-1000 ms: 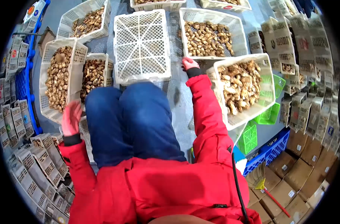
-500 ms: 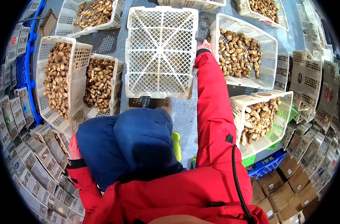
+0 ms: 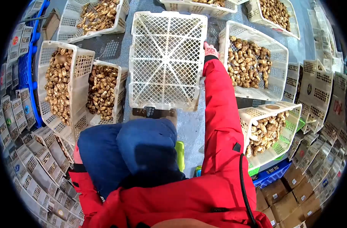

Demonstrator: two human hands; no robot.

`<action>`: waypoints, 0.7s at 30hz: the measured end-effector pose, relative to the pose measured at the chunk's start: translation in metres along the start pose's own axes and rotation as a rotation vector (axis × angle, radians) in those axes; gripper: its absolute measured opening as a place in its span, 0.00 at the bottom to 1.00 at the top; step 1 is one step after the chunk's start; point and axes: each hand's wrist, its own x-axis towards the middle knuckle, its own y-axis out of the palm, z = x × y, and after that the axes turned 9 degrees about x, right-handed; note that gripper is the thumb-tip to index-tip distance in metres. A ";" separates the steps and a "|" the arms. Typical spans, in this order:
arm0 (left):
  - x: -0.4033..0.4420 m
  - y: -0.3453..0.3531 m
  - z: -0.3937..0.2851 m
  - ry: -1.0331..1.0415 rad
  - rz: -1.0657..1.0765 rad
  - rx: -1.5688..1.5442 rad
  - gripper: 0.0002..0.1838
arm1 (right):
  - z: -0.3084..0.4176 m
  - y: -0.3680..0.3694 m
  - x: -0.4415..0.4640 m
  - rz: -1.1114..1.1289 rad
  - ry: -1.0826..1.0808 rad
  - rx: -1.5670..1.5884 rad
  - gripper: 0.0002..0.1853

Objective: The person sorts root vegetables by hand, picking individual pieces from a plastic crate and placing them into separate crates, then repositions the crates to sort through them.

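A white plastic mesh crate (image 3: 166,57) stands in front of my knees, its lattice face turned up. Brownish shapes show dimly through it. My right hand (image 3: 211,51), with red markings on its back, is at the far right side of this crate, fingers curled at its edge and partly hidden. Close by on the right is a white crate (image 3: 277,66) of knobbly brown roots (image 3: 247,62) that look like ginger. My left hand (image 3: 77,154) is down beside my left knee, beside another crate; its fingers are mostly hidden by the trouser leg.
More root-filled white crates stand around: a tilted crate (image 3: 81,68) and a smaller crate (image 3: 121,81) at left, and a crate (image 3: 272,107) at lower right. Stacked crates (image 3: 36,163) line the left. Cardboard boxes (image 3: 285,207) and a blue crate (image 3: 272,175) are at lower right.
The whole view has shifted, so the crates appear slightly lower and farther right. My right hand stays at the crate's right side, with more of its back showing.
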 end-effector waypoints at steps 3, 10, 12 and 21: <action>-0.001 0.000 -0.021 -0.006 -0.010 -0.058 0.15 | -0.001 -0.006 0.002 -0.068 0.054 0.040 0.19; -0.003 0.003 -0.027 -0.078 -0.027 -0.201 0.15 | -0.004 0.000 0.006 -0.094 0.171 0.187 0.18; -0.003 0.004 -0.028 -0.087 -0.024 -0.275 0.16 | -0.021 0.021 0.007 -0.329 0.051 0.627 0.29; 0.015 0.006 -0.016 0.016 0.008 -0.066 0.17 | 0.021 -0.057 -0.132 -0.416 -0.200 1.912 0.31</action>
